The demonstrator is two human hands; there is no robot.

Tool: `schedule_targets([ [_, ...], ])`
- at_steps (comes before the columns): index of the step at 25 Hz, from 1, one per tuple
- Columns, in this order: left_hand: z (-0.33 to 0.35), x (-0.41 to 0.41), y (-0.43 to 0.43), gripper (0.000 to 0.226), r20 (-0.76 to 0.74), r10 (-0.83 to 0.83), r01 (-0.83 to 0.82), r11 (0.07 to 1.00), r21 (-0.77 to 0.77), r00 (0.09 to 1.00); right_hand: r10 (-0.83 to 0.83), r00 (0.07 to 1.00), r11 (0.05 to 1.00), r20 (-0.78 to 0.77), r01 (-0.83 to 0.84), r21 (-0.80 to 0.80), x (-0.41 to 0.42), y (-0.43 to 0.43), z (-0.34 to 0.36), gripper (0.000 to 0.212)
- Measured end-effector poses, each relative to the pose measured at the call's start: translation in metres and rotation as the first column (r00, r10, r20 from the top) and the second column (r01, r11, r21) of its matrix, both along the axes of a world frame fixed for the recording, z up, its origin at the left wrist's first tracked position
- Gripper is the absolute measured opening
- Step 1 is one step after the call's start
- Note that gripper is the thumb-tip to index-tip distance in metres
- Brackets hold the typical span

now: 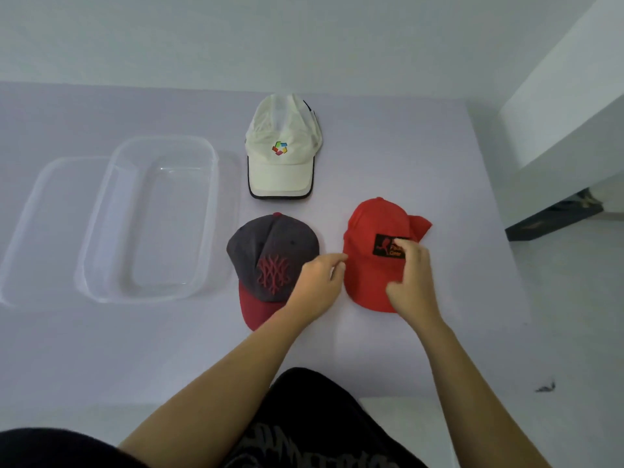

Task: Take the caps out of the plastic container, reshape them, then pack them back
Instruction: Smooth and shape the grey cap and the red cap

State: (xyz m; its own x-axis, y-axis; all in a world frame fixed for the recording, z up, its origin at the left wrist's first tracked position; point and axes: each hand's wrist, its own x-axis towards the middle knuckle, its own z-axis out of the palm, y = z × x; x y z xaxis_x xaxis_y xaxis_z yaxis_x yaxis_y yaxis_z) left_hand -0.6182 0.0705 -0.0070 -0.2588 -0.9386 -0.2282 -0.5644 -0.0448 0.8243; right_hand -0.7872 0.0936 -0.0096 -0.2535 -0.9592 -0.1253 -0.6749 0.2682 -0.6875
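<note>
Reshaping the red cap [371,228] looks to be the step in hand. It lies on the table [439,146] at the near right, crown up and brim toward the person. The right hand [412,282] holds its front, fingers curled over the black patch and thumb low by the brim. The left hand [317,288] reaches to the cap's left edge with its fingers half bent. I cannot tell whether it pinches the cloth or only touches it. To do this well, I would say, the crown should be pushed out evenly from both sides and the loose cloth at its back right tucked in, since soft fabric will sag if pressed from one side only. The grey cap [266,244] sits just beside the left hand, and the white cap [280,163] lies farther back. The container [209,197] stands to the left with no cap in it, all three being out on the table. Its lid [30,211] lies at its left, seemingly partly under it.
</note>
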Motion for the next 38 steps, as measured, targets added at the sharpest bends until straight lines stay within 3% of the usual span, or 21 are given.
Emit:
schedule_targets([
  [2,-0.020,-0.015,0.016,0.051,0.046,-0.082,0.078,0.994,0.082,0.996,0.053,0.997,0.975,-0.065,-0.037,0.221,-0.019,0.028,-0.022,0.092],
  [4,-0.035,-0.028,0.025,0.071,0.155,-0.187,0.164,0.975,0.147,0.970,0.176,0.971,0.945,-0.159,-0.121,0.303,-0.031,0.044,-0.044,0.095],
  [8,-0.042,-0.058,0.032,0.079,0.373,-0.212,0.205,0.977,0.059,0.903,0.150,0.972,0.963,-0.182,-0.102,0.251,-0.031,0.046,-0.048,0.065],
  [12,-0.027,-0.069,0.028,0.069,0.423,-0.140,0.160,0.987,-0.012,0.895,0.159,0.939,0.987,-0.305,-0.152,0.045,-0.029,0.051,-0.027,0.056],
  [14,-0.022,-0.069,0.033,0.076,0.411,-0.140,0.241,0.948,-0.206,0.901,0.078,0.961,0.997,-0.265,-0.081,-0.001,-0.038,0.048,-0.016,0.062],
  [18,-0.010,-0.058,0.026,0.076,0.320,-0.182,0.279,0.915,-0.291,0.930,0.082,0.977,0.996,-0.196,-0.088,-0.019,-0.042,0.042,-0.004,0.071],
  [20,0.000,-0.051,0.018,0.082,0.184,-0.217,0.251,0.950,-0.187,0.959,0.089,0.986,0.994,-0.143,-0.097,-0.050,-0.036,0.043,-0.001,0.073],
  [23,0.009,-0.045,0.016,0.083,0.065,-0.251,0.258,0.955,-0.144,0.966,0.102,0.991,0.991,0.082,-0.094,-0.096,-0.021,0.044,0.008,0.074],
  [26,0.018,-0.044,0.022,0.079,-0.110,-0.213,0.206,0.976,-0.072,0.971,0.095,0.935,0.985,0.342,-0.038,-0.169,-0.008,0.042,0.022,0.069],
  [29,0.033,-0.047,0.031,0.079,-0.305,-0.136,0.156,0.987,0.043,0.943,0.083,0.888,0.987,0.452,-0.009,-0.163,-0.003,0.042,0.032,0.068],
  [31,0.041,-0.044,0.032,0.082,-0.337,-0.152,0.180,0.982,0.054,0.929,0.104,0.898,0.983,0.428,-0.027,-0.184,-0.005,0.044,0.036,0.069],
  [35,0.041,-0.024,0.010,0.090,-0.049,-0.278,0.268,0.952,-0.151,0.959,0.177,0.965,0.974,0.196,-0.143,-0.176,-0.020,0.049,0.039,0.071],
  [38,0.043,-0.023,0.014,0.088,0.002,-0.252,0.247,0.949,-0.195,0.968,0.246,0.963,0.953,0.114,-0.219,-0.210,-0.031,0.048,0.043,0.077],
])
